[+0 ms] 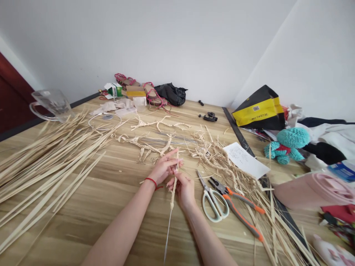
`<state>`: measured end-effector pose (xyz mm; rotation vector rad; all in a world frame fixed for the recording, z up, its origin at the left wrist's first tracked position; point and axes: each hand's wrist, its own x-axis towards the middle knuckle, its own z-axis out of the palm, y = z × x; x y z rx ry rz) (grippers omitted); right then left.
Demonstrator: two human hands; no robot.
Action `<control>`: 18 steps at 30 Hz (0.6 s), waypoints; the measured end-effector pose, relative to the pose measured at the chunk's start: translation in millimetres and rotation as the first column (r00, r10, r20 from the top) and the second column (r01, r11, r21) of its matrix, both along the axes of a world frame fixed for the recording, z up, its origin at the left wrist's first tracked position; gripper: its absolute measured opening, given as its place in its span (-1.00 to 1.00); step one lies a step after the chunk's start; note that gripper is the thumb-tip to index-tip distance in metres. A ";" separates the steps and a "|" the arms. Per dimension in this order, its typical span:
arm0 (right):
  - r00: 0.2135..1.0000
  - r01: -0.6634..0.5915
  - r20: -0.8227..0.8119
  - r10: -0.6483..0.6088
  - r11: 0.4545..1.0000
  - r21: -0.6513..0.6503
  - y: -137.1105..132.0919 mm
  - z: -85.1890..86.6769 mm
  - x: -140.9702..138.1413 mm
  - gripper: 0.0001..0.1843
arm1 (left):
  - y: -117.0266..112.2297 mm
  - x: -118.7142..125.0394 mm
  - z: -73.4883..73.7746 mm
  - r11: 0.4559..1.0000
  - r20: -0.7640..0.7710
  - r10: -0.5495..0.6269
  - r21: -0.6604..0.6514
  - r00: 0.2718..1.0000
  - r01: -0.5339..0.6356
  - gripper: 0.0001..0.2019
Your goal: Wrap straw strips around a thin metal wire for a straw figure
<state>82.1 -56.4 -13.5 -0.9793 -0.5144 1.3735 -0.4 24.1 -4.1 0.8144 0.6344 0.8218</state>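
Between my two hands is a thin wire (pixel 167 232) wrapped in pale straw, its bare end running down toward me. My left hand (pixel 164 167), with a red string at the wrist, pinches the upper part of the straw-wrapped piece (pixel 173 192). Just below, my right hand (pixel 184 186) closes its fingers on the same piece. Beyond my hands lie woven straw figures (pixel 146 142) with leg-like branches. To the right of my right hand are scissors (pixel 215 205) with pale handles and orange-grey pliers (pixel 238 207).
Long straw strips (pixel 55 159) spread across the left side, near a glass mug (pixel 52 105). Straw scraps (pixel 213 153) and a written paper (pixel 246 159) lie to the right. Sandals (pixel 154 96), a black-yellow bag (pixel 259 109), a turquoise figure (pixel 292 137) and a pink roll (pixel 310 190) stand around.
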 end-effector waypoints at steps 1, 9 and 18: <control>1.000 -0.007 -0.019 0.007 1.000 0.003 -0.3 1.3 0.4 -0.73 | 1.7 0.5 -1.2 1.000 0.008 -0.015 -0.005 1.000 0.015 -0.36; 0.996 -0.038 -0.081 0.040 0.999 0.025 -2.2 9.9 -0.8 -0.77 | -2.7 7.6 0.5 0.998 0.039 0.022 -0.057 0.999 -0.020 -0.57; 0.984 -0.138 -0.105 0.145 0.988 0.068 -1.6 12.0 7.3 -0.78 | -7.9 1.8 3.6 0.923 -0.014 -0.378 -0.076 0.926 0.376 -0.40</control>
